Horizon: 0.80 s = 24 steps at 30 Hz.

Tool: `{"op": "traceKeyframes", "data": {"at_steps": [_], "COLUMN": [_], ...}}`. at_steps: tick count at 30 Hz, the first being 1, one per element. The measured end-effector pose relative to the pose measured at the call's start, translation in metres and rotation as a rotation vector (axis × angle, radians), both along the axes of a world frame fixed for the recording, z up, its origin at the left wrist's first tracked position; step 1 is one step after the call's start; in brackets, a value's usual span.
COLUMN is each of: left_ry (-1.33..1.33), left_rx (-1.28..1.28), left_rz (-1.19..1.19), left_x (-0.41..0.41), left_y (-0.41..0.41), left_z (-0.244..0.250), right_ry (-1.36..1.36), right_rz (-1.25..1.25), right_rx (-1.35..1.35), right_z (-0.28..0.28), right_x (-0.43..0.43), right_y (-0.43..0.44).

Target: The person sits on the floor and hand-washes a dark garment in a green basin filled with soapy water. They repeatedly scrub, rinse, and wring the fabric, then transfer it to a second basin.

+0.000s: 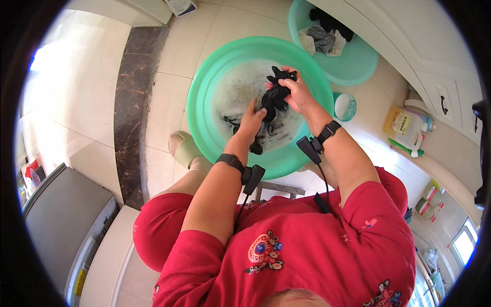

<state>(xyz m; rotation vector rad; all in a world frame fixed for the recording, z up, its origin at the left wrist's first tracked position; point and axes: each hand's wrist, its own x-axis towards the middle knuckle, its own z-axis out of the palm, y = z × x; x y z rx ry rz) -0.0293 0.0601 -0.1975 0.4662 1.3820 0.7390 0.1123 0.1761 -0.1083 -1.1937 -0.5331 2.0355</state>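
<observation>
A large green plastic basin (pixel 199 92) stands on the floor in front of me, holding foamy water (pixel 238 84). Over the suds my right hand (pixel 297 92) grips a bunched wet black cloth (pixel 278 90), thumb on top. The cloth's lower end hangs down to my left hand (pixel 251 119), whose thumb and fingers close around it. More black fabric (pixel 257 146) lies partly sunk in the water below my left hand. Foam hides how far the fabric reaches.
Behind the basin at right, a lighter green tub (pixel 353 69) holds black, grey and white clothes. A small teal cup (pixel 345 107) with white contents stands against the basin. Plastic jugs (pixel 401 124) stand at right, near white cabinets (pixel 429 84). A dark stone threshold (pixel 134 96) crosses the floor at left.
</observation>
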Motion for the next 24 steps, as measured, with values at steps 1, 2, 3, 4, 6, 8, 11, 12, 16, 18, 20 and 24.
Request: {"op": "traceKeyframes", "data": {"at_steps": [1,2,3,4,6,8,11,12,16,18,20,24], "left_ry": [0.019,0.054,0.089,0.106,0.143,0.232,0.207,0.084,0.177,-0.003,0.052,-0.035], "left_rx": [-0.055,-0.07,-0.084,-0.131,-0.192,-0.18,-0.168,-0.176,0.024,-0.156,-0.166,-0.118], "left_rz": [-0.103,-0.205,-0.307,-0.353,-0.486,-0.525,-0.358,-0.203,0.149,0.249,0.407,0.378], "left_x": [-0.003,-0.002,-0.002,0.0,0.006,0.007,0.003,0.001,0.012,0.006,-0.003,0.011], "left_y": [-0.013,-0.02,-0.027,-0.032,-0.03,-0.03,-0.025,-0.024,-0.007,-0.005,-0.014,0.0], "left_z": [-0.018,-0.022,-0.025,-0.029,-0.019,-0.021,-0.021,-0.023,0.01,0.024,-0.003,0.021], "right_ry": [0.08,0.153,0.232,0.311,0.364,-0.074,-0.814,-1.069,-1.137,-1.123,-1.315,-1.168], "right_rz": [0.019,0.032,0.01,-0.013,-0.099,-0.147,-0.018,0.065,0.501,0.843,0.963,0.349], "right_rx": [-0.02,-0.042,-0.061,-0.081,-0.055,-0.018,0.162,0.229,0.522,0.622,0.595,0.072], "right_z": [0.011,0.018,0.02,0.022,0.007,-0.037,-0.068,-0.081,-0.141,-0.134,-0.109,-0.093], "right_x": [-0.006,-0.01,-0.014,-0.018,-0.015,-0.007,0.007,0.012,0.022,0.026,0.016,-0.012], "right_y": [-0.004,-0.006,-0.005,-0.004,-0.001,-0.002,-0.016,-0.026,-0.069,-0.065,-0.051,-0.053]}}
